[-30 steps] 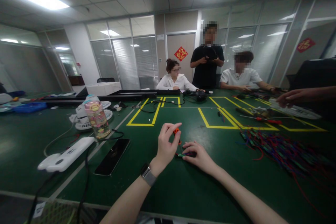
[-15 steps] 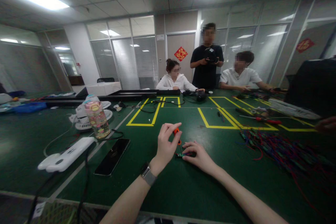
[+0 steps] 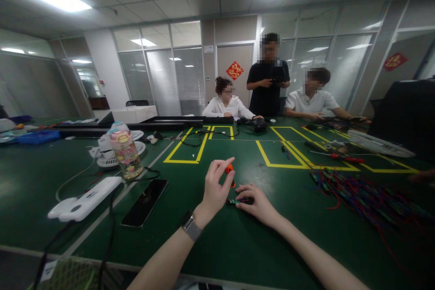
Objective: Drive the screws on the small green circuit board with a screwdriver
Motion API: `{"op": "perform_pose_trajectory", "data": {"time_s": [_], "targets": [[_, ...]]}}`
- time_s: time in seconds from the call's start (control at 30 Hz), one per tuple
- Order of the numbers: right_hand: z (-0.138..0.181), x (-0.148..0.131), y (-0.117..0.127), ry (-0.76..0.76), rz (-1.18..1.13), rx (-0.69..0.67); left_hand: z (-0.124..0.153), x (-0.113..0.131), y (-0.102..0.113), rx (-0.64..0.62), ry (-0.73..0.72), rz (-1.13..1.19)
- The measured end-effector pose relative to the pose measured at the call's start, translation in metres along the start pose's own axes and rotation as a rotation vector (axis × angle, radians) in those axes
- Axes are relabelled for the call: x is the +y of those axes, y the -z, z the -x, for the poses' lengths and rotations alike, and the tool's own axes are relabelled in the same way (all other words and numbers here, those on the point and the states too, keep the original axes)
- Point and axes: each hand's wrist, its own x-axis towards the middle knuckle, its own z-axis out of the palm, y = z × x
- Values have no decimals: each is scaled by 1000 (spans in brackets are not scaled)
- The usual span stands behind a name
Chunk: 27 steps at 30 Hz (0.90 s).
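My left hand (image 3: 215,183) is closed round the orange handle of a small screwdriver (image 3: 230,170). The tool stands nearly upright, and its thin shaft points down at a little green circuit board (image 3: 233,201). Whether the tip touches the board is too small to tell. My right hand (image 3: 257,204) pinches the board's right end against the table, thumb on the near side and fingers on the far side. Dark and coloured wires show under those fingers.
To the right lies a heap of wired circuit boards (image 3: 367,199), with a red-handled screwdriver (image 3: 346,157) behind it. On the left are a phone (image 3: 145,202), a white device (image 3: 89,199) and a drink bottle (image 3: 126,152). Three people are across the green table (image 3: 190,244).
Both my hands keep almost the same place on the screwdriver and board. The standing person across the table has raised the dark object in their hands slightly.
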Motion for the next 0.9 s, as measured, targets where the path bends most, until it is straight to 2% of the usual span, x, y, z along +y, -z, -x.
{"op": "perform_pose_trajectory", "data": {"time_s": [0.1,0.27,0.47,0.63,0.9], "targets": [[0,1,-1,7,-10,7,1,1,0,-37,2,36],[0,2,-1,3,-7,5,1,0,-1,24,-15,-4],[0,-1,0,1,2,7,1,1,-1,-25,-17,28],[0,-1,0,7,3,13,0,0,-1,42,-34,-25],[0,1,-1,9,-5,14,-1,1,0,25,-33,4]]}}
